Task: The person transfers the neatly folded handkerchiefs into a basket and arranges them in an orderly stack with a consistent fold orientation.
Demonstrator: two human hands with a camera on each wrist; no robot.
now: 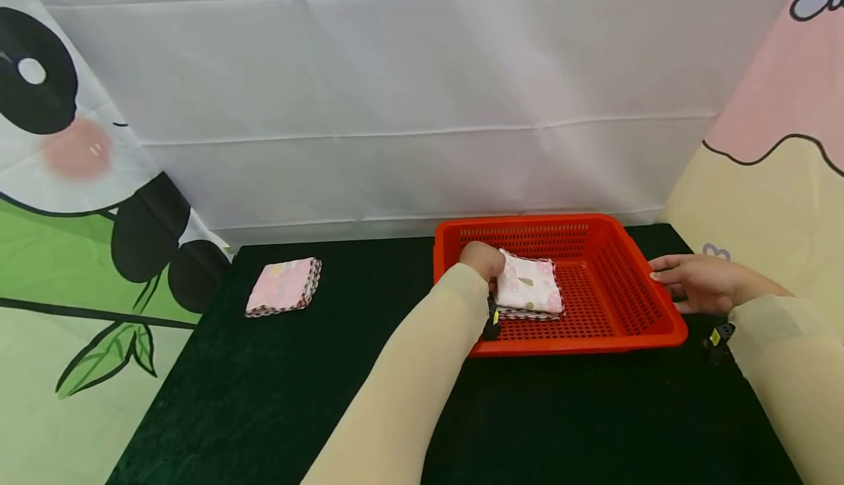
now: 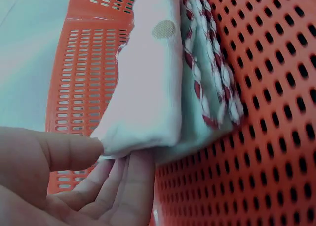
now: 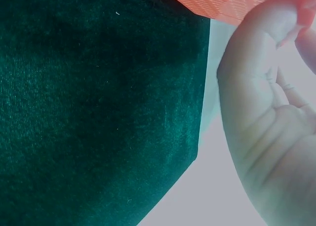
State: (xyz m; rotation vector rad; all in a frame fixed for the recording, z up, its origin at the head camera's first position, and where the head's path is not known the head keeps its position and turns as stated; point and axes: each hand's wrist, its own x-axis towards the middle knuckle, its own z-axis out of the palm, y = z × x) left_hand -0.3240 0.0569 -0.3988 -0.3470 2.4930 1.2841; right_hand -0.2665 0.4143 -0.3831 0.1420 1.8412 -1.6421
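- Head view, at four o'clock from the middle: the white cloth (image 1: 527, 283) sits inside the red basket (image 1: 593, 346), toward nine o'clock of it.
- It is a folded square of soft fabric, white with pale pink patches and a few tan spots; the layers show at its six o'clock side, edged in a dark-and-white pattern.
- Seen from the left wrist, that trim is twisted, dark red with white, and one tan oval stands out on the pale face.
- From above I can't pick out a long axis, the sides look so nearly equal; the six o'clock edge runs roughly nine to three, as does the basket's own length.
- In the left wrist view, its visible stretch runs from near half past six up to half past twelve.
- The left hand (image 1: 481, 259) pinches the cloth at its ten o'clock corner, thumb above, fingers tucked beneath.
- At the basket's three o'clock end, the right hand (image 1: 705, 283) grips the rim.
- Off at eight o'clock, a pink cloth (image 1: 282, 287) lies folded on the dark green table (image 1: 231, 397).
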